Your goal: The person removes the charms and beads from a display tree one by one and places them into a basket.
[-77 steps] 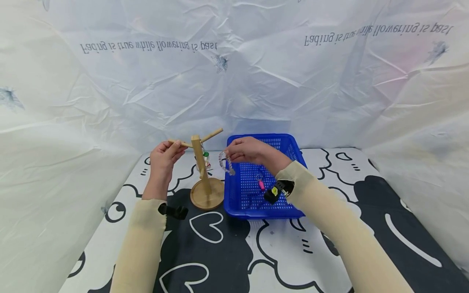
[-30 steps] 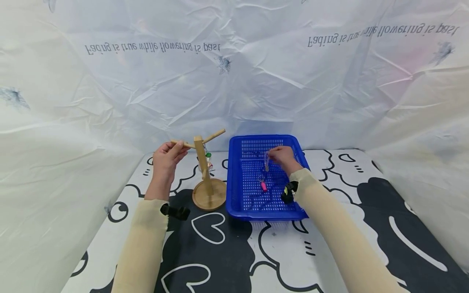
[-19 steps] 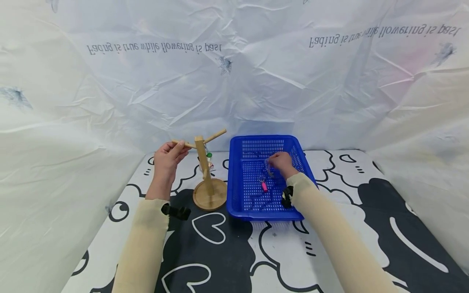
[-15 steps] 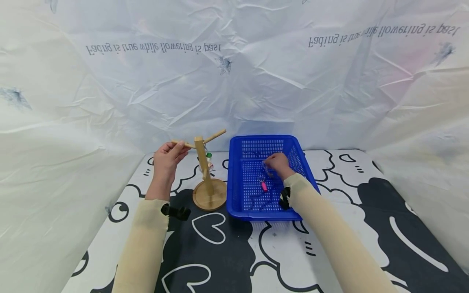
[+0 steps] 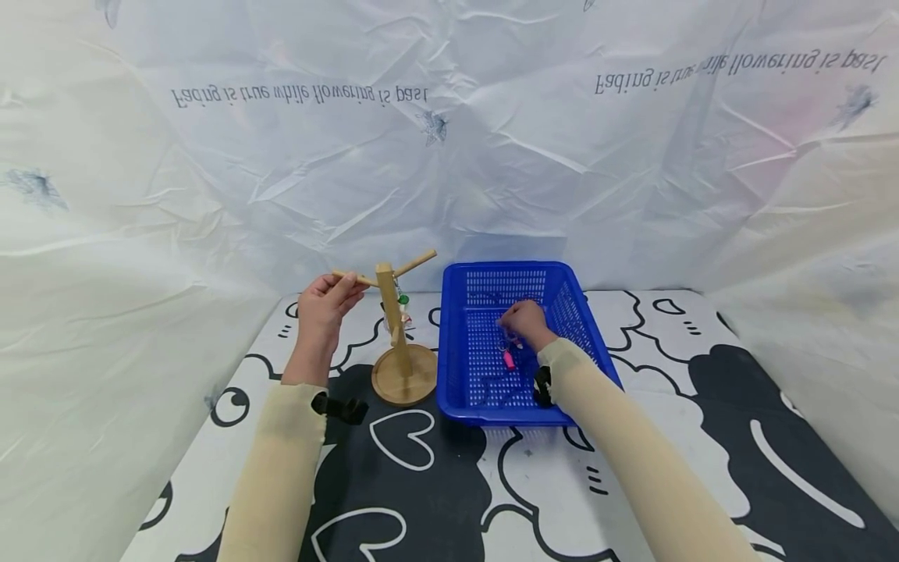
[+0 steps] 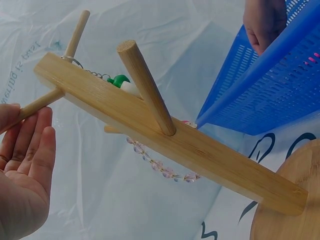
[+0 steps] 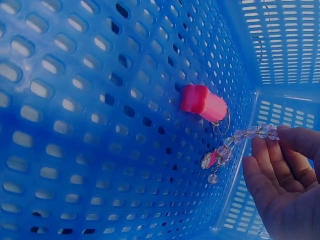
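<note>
My left hand (image 5: pixel 323 308) pinches the end of an upper peg on a wooden jewellery stand (image 5: pixel 390 300) with a round base. From other pegs of the stand hang a keychain with a green-and-white charm (image 6: pixel 120 81) and a pink beaded bracelet (image 6: pixel 155 165). Down inside the blue basket (image 5: pixel 460 412), my right hand (image 5: pixel 527 320) holds one end of a clear beaded bracelet (image 7: pixel 250 134) between thumb and fingers. The bracelet's lower end, with a pinkish charm, is at the basket's floor. Close beside it lies a pink keychain (image 7: pixel 205 102) with a metal ring.
The basket stands right of the stand's round base (image 5: pixel 404 375). Both are on a black-and-white patterned tablecloth (image 5: pixel 555 484). Behind the table hangs a white printed sheet (image 5: pixel 506 164).
My right hand has carried the clear bracelet from near the stand rightward and down into the basket, beside the pink keychain. My left hand keeps its pinch on the peg.
</note>
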Demonstrator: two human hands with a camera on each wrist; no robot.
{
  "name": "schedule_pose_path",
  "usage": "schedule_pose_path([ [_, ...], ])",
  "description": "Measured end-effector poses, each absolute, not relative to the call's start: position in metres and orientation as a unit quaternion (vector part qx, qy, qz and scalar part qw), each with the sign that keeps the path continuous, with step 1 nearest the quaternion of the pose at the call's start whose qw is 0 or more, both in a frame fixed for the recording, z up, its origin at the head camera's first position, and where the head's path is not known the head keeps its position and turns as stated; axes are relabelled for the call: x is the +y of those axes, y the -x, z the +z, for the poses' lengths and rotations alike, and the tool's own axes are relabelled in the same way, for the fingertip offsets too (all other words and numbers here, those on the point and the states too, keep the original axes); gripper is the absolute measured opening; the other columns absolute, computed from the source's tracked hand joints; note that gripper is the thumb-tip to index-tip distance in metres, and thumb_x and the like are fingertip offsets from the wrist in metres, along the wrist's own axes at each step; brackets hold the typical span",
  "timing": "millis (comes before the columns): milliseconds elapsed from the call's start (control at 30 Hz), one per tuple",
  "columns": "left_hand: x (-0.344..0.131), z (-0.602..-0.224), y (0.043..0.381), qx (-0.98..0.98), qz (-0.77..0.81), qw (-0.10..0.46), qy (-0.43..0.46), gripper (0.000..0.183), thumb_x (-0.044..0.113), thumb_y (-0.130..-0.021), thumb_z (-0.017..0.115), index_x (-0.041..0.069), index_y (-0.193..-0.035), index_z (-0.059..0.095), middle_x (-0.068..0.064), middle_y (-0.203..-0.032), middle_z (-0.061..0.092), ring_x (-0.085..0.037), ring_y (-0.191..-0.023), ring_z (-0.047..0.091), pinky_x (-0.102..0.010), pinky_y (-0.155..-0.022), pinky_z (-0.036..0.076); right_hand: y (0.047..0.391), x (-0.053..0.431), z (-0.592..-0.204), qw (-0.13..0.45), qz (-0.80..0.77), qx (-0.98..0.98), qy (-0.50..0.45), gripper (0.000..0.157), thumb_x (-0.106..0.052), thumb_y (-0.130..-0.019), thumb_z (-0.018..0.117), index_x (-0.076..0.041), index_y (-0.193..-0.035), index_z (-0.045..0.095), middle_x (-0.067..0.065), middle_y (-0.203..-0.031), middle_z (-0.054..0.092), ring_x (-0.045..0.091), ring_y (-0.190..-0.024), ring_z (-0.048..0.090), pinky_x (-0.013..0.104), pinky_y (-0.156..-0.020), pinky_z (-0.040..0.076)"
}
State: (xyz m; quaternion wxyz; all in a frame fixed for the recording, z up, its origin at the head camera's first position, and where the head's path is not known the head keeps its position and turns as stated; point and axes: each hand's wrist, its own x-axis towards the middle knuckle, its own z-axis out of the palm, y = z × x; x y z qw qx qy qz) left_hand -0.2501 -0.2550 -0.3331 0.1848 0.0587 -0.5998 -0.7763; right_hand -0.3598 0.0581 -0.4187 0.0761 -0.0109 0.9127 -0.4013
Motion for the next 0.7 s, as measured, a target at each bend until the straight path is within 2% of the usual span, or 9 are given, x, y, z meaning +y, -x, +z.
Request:
schedule_pose_path([
  [100,-0.2551,-0.3332,0.2501,-0.6,-0.777,0.183,-0.056,0.006,0.017,-0.099,0.069,0.016,-0.093,0.069,0.012,-0.082,0.076,-0.001,-0.082,0.075,-0.015,-0.082,0.062,0.3619,0.0575,-0.4204,0.08,-0.39,0.917,0.004,0.02,-0.014,-0.096,0.071,0.004,-0.101,0.078,0.018,-0.103,0.077,0.025,-0.087,0.068,0.036,-0.077,0.057],
  [233,-0.2549,-0.3334,0.2502,-0.598,-0.778,0.183,-0.053,0.007,0.016,-0.099,0.069,0.016,-0.092,0.069,0.012,-0.082,0.076,-0.002,-0.082,0.075,-0.015,-0.082,0.062,0.3598,0.0568,-0.42,0.09,-0.393,0.915,0.002,0.021,-0.014,-0.097,0.07,0.003,-0.107,0.077,0.019,-0.11,0.076,0.028,-0.091,0.07,0.037,-0.077,0.058],
  [333,-0.2545,-0.3334,0.2502,-0.6,-0.778,0.18,-0.05,0.007,0.017,-0.099,0.069,0.017,-0.092,0.069,0.013,-0.082,0.076,-0.001,-0.082,0.075,-0.015,-0.082,0.062,0.3582,0.0562,-0.4201,0.097,-0.399,0.912,-0.001,0.021,-0.013,-0.098,0.069,0.002,-0.108,0.077,0.019,-0.111,0.076,0.026,-0.085,0.069,0.034,-0.071,0.057],
  [500,-0.2545,-0.3329,0.2499,-0.606,-0.773,0.182,-0.045,0.006,0.018,-0.1,0.068,0.015,-0.094,0.07,0.014,-0.082,0.076,0.0,-0.083,0.075,-0.015,-0.083,0.062,0.3599,0.055,-0.4223,0.106,-0.401,0.91,0.001,0.019,-0.014,-0.096,0.071,0.001,-0.106,0.078,0.017,-0.1,0.077,0.017,-0.065,0.062,0.033,-0.064,0.057],
  [700,-0.2546,-0.3319,0.2493,-0.609,-0.771,0.184,-0.047,0.006,0.017,-0.1,0.068,0.015,-0.094,0.069,0.015,-0.081,0.076,0.0,-0.083,0.075,-0.015,-0.083,0.061,0.3627,0.0544,-0.4241,0.11,-0.383,0.917,0.014,0.021,-0.016,-0.093,0.075,0.001,-0.105,0.078,0.014,-0.093,0.077,0.015,-0.066,0.061,0.029,-0.06,0.055],
])
